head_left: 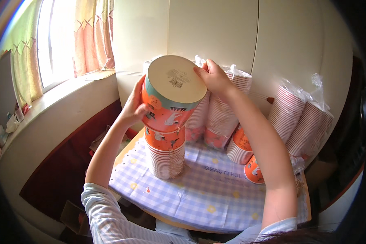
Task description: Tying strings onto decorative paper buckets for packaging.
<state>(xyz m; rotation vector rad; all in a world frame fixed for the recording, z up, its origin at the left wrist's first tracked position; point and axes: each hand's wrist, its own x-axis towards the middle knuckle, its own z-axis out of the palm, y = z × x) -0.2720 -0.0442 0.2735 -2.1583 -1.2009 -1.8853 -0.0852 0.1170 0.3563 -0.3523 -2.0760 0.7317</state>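
Observation:
Both hands hold an orange paper bucket (168, 112) with a teal band and cartoon animal prints. Its pale round base, printed with a barcode, is turned up toward me. My left hand (135, 106) presses on its left side, while my right hand (211, 78) grips the base edge at the upper right, thumb on top. Directly below stands a stack of nested upside-down buckets (165, 158), orange at the top with many pale rims beneath. The held bucket covers the stack's top, so I cannot tell whether they touch.
A blue checked tablecloth (199, 191) covers the table. Plastic-wrapped bucket stacks (223, 110) stand at the back, and more wrapped stacks (290, 110) at the right. A short stack (239, 150) and an orange bucket (254, 171) are near my right forearm. A curtained window (55, 44) is left.

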